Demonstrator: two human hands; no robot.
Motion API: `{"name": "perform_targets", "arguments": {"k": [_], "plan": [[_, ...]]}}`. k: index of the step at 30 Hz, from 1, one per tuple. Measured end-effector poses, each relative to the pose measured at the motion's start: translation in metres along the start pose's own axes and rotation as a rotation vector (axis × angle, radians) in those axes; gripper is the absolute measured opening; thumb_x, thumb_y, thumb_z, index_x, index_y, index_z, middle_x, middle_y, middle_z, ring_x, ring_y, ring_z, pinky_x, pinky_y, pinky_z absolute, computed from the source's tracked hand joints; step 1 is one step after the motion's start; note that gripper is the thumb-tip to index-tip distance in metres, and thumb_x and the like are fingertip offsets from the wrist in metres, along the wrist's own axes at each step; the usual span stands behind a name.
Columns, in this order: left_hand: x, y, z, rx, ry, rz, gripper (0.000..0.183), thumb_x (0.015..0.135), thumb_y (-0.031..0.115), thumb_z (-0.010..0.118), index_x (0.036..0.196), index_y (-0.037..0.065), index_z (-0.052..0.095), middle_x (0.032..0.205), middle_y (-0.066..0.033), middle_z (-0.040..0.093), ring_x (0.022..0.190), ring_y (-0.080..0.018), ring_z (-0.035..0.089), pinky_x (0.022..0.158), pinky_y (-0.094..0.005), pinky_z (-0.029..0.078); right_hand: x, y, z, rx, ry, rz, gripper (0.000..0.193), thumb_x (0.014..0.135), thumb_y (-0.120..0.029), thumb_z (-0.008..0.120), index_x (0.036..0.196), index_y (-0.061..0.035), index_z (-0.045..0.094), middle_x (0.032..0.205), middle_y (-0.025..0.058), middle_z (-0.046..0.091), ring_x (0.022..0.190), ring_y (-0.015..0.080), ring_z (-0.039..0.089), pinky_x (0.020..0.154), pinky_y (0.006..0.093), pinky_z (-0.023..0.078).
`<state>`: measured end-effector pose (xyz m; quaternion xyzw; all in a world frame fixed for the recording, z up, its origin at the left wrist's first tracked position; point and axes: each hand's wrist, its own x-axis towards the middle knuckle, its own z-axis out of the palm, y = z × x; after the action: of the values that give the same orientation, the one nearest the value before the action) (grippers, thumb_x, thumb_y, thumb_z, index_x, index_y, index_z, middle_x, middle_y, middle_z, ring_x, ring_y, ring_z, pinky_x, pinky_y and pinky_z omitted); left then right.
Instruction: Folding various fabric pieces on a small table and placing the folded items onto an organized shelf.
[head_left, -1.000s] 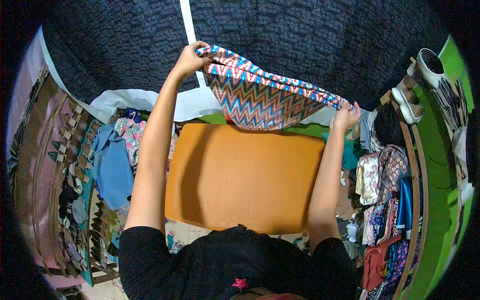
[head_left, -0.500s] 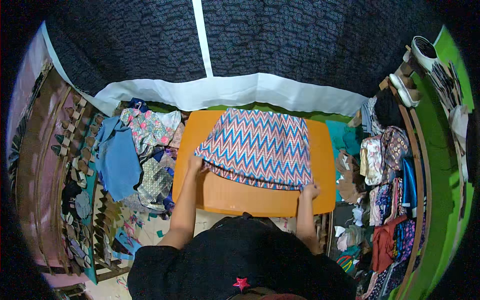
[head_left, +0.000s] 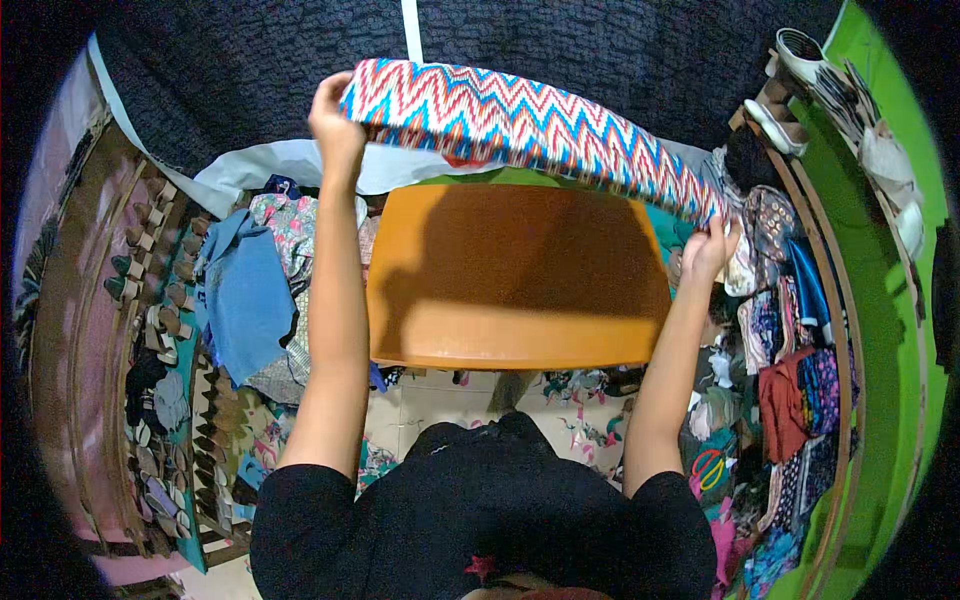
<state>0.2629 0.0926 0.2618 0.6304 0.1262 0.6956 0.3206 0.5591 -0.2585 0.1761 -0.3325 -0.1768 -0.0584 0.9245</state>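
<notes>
A skirt (head_left: 530, 125) with a blue, red and white zigzag pattern hangs stretched out in the air, above and beyond the orange tabletop (head_left: 510, 335). My left hand (head_left: 338, 115) is closed on its left end, raised higher than the other side. At the lower right end, my right hand (head_left: 710, 250) grips the edge with its thumb up. Seen edge-on, the cloth shows as a curved band sloping down to the right. Its shadow falls over much of the table.
On the left lie a blue garment (head_left: 245, 300) and a flowered cloth (head_left: 285, 222) beside racks of shoes. Stacked clothes fill the right-hand shelf, including a rust-red cloth (head_left: 785, 405). Scissors with red and yellow handles (head_left: 709, 468) lie low on the right. Fabric scraps litter the floor.
The skirt has been lifted off the table, upward and away from me, with both arms now stretched out. Its flat spread shape has become a narrow band.
</notes>
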Motion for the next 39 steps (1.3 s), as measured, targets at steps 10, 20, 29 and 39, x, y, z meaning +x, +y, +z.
{"name": "perform_targets", "arguments": {"k": [10, 20, 29, 39], "plan": [[-0.221, 0.014, -0.157, 0.508, -0.361, -0.546, 0.013, 0.067, 0.003, 0.055, 0.079, 0.001, 0.052, 0.069, -0.0052, 0.051, 0.066, -0.0117, 0.043, 0.062, -0.0244, 0.036, -0.201, -0.018, -0.152, -0.773, 0.278, 0.478, 0.028, 0.074, -0.004, 0.056, 0.098, -0.0046, 0.042, 0.089, 0.0074, 0.052, 0.065, 0.0136, 0.050, 0.043, 0.0223, 0.038], [-0.269, 0.033, -0.228, 0.497, -0.510, -0.720, 0.016, 0.063, -0.007, 0.051, 0.077, 0.001, 0.052, 0.065, -0.0012, 0.045, 0.063, -0.0095, 0.041, 0.061, -0.0212, 0.035, -0.237, -0.046, -0.141, -0.841, 0.206, 0.749, 0.025, 0.073, 0.002, 0.051, 0.096, -0.0020, 0.044, 0.083, 0.0068, 0.053, 0.059, 0.0115, 0.050, 0.042, 0.0219, 0.039], [-0.176, 0.078, -0.214, -0.027, -0.541, -0.976, 0.020, 0.059, -0.009, 0.042, 0.074, 0.002, 0.049, 0.091, -0.0094, 0.053, 0.088, -0.0198, 0.051, 0.077, -0.0284, 0.039, -0.182, -0.115, -0.084, -0.445, -0.173, 0.776, 0.029, 0.071, 0.006, 0.049, 0.097, -0.0037, 0.040, 0.088, 0.0103, 0.054, 0.074, 0.0158, 0.056, 0.057, 0.0261, 0.048], [-0.140, -0.075, -0.124, 0.204, -0.821, -1.079, 0.017, 0.068, -0.004, 0.049, 0.083, -0.001, 0.057, 0.077, -0.0055, 0.058, 0.068, -0.0116, 0.055, 0.059, -0.0224, 0.044, -0.106, -0.010, -0.110, -0.421, 0.077, 0.685, 0.027, 0.075, 0.000, 0.052, 0.098, -0.0042, 0.039, 0.087, 0.0096, 0.050, 0.075, 0.0181, 0.053, 0.061, 0.0322, 0.050]]}}
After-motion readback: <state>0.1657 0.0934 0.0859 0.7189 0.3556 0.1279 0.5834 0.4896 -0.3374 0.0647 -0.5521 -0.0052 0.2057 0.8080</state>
